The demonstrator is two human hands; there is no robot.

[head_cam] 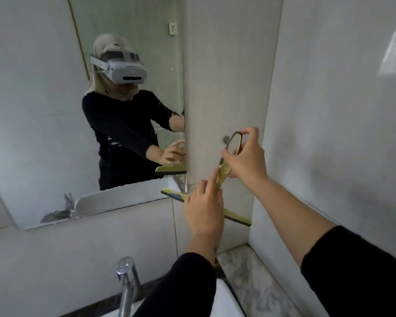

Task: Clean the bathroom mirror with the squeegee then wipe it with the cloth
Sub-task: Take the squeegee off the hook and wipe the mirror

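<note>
Squeegee [224, 175] hangs at a wall hook [226, 139]; your right hand [246, 160] pinches its loop, left hand [204, 209] steadies the handle. Lift the loop clear before pulling away.

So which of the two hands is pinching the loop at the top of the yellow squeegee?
The right hand: its fingertips pinch the dark loop on the squeegee beside the wall hook. The left hand is lower, at the handle.

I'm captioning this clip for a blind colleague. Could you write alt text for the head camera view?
Two bare hands hold a yellow squeegee against a pale wall, right of the bathroom mirror: the right hand pinches its looped handle near a small wall hook, the left hand steadies its neck. The mirror reflects the person; a chrome tap stands below.
</note>
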